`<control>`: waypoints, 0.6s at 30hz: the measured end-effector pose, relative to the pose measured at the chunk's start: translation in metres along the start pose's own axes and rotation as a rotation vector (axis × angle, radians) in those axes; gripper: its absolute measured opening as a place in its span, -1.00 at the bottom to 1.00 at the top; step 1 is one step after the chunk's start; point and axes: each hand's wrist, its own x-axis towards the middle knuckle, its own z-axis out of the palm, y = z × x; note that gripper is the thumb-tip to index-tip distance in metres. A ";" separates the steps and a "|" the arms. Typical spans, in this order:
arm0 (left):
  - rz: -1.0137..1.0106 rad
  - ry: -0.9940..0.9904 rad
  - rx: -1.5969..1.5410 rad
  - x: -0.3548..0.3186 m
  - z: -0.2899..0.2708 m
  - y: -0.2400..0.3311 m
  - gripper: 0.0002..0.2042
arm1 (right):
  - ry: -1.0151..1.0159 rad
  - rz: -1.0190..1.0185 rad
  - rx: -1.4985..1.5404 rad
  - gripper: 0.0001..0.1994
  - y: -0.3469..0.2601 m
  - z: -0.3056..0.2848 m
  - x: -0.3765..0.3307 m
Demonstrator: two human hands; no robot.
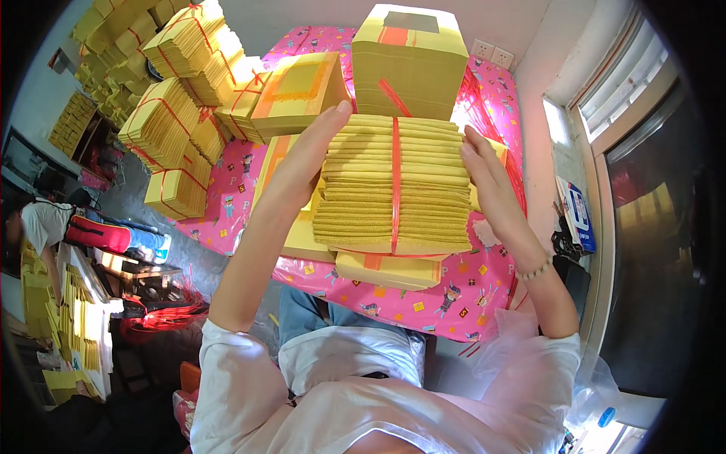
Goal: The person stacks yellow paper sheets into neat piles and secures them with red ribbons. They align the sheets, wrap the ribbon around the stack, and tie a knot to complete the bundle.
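Observation:
Between my two hands is a thick bundle of folded yellow paper (355, 185), bound by a red strap around its middle. My left hand (325, 136) presses against its left side with the thumb up at the top corner. Along the right side lie the fingers of my right hand (488, 170), and a beaded bracelet is on that wrist. Below the bundle's front edge shows a flat stack of yellow sheets (389, 272) with an orange mark. Right behind stands a tall block of yellow paper (408, 72) with a loose red strap end.
A pink patterned cloth (408, 306) covers the table. Tied yellow bundles (162, 125) pile up at the left, beside a yellow paper block (295, 91). Red straps (503, 129) hang at the right, near a window (643, 204). Another person (83, 227) bends over stacks at far left.

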 end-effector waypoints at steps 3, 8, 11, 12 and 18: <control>-0.026 0.046 0.061 0.006 0.009 0.003 -0.45 | -0.102 0.049 0.102 -0.36 0.005 0.003 0.014; -0.037 0.006 0.047 0.010 -0.002 -0.006 -0.64 | -0.119 -0.037 0.019 -0.38 0.004 0.008 0.011; -0.041 -0.009 0.038 0.009 -0.001 -0.005 -0.66 | -0.134 -0.050 0.014 -0.40 -0.002 0.008 0.007; -0.034 -0.014 0.057 0.009 -0.001 -0.006 -0.65 | -0.143 -0.053 0.019 -0.40 -0.004 0.009 0.006; -0.021 -0.086 -0.097 0.012 -0.002 -0.010 -0.57 | -0.129 0.002 0.101 -0.40 0.001 0.007 0.006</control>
